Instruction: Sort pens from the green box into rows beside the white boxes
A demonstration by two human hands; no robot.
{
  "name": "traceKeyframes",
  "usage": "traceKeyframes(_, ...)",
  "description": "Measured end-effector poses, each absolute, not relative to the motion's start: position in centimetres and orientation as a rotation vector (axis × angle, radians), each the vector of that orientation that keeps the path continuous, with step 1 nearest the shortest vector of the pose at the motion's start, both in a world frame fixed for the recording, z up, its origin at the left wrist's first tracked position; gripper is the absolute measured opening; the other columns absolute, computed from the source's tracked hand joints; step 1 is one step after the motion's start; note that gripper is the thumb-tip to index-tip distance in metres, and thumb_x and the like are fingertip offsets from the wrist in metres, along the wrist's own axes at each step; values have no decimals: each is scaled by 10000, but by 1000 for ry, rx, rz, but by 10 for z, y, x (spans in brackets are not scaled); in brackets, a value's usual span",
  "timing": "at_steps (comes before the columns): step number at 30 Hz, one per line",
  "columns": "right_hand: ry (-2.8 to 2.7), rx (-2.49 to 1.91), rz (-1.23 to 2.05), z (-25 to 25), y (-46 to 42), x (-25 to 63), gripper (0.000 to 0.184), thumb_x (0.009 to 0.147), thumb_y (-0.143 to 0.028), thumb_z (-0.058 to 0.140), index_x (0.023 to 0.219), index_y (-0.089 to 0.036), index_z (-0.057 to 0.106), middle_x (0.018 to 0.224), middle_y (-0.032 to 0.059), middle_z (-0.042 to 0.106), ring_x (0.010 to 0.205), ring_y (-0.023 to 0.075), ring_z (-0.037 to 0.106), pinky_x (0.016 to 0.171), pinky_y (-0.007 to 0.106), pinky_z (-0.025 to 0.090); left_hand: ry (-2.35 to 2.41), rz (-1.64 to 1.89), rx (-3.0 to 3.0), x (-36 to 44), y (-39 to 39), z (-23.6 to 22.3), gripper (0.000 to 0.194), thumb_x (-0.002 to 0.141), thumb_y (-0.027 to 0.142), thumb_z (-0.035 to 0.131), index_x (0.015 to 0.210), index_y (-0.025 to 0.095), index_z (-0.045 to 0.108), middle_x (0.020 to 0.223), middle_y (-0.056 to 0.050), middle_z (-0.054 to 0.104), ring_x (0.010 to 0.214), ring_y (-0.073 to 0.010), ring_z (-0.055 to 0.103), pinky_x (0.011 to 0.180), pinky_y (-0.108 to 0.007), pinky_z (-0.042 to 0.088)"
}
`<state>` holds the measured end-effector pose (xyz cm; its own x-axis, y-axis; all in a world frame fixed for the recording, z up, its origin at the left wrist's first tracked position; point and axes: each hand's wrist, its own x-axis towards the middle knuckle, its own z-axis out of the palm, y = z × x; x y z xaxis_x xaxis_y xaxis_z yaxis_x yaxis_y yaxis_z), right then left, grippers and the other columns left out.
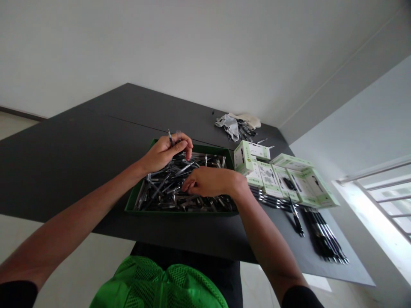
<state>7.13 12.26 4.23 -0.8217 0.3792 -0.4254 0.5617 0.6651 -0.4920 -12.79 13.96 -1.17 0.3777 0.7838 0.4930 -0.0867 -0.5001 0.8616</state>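
A green tray (130,206) filled with several black and silver pens sits on a dark table (80,158). My left hand (165,152) hovers over the tray's far left side, fingers closed round a pen (170,137) whose tip sticks up. My right hand (210,181) lies palm down on the pens in the tray's right half, fingers curled into the pile; what they grip is hidden.
Right of the tray stand several white and green boxes (282,175). Rows of black pens (324,235) lie near the table's right front edge. A crumpled grey glove or bag (231,124) lies at the back. A green mesh cap (157,284) shows below.
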Motion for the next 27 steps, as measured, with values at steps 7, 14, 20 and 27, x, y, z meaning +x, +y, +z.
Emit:
traceKeyframes(7,2652,709,-686,26,115,53,352,975,-76,542,1160,-133,836,1177,145,827,1080,257,776,892,296,546,598,1238,1751,-129,141,-14,275,1081,438,612,1025,182,696,788,-34,750,760,-170,733,800,-311,578)
traceKeyframes(14,2545,1022,-419,25,126,62,321,1007,-134,530,1181,-101,798,1218,195,801,1138,265,762,923,299,539,618,1247,1737,-129,140,-13,290,1072,455,623,1013,184,705,776,-37,759,753,-172,739,791,-307,583)
traceKeyframes(20,2482,993,-447,25,121,57,305,995,-123,540,1160,-110,796,1234,181,799,1139,271,763,889,294,529,601,1230,1726,-130,140,-14,273,1075,442,622,1026,187,707,779,-37,757,759,-167,735,806,-310,589)
traceKeyframes(27,2430,996,-437,23,114,53,278,987,-151,544,1065,-102,807,1125,202,815,1046,284,784,776,303,531,621,1231,1735,-130,140,-14,278,1070,449,627,1025,190,715,771,-46,755,752,-182,736,793,-325,593)
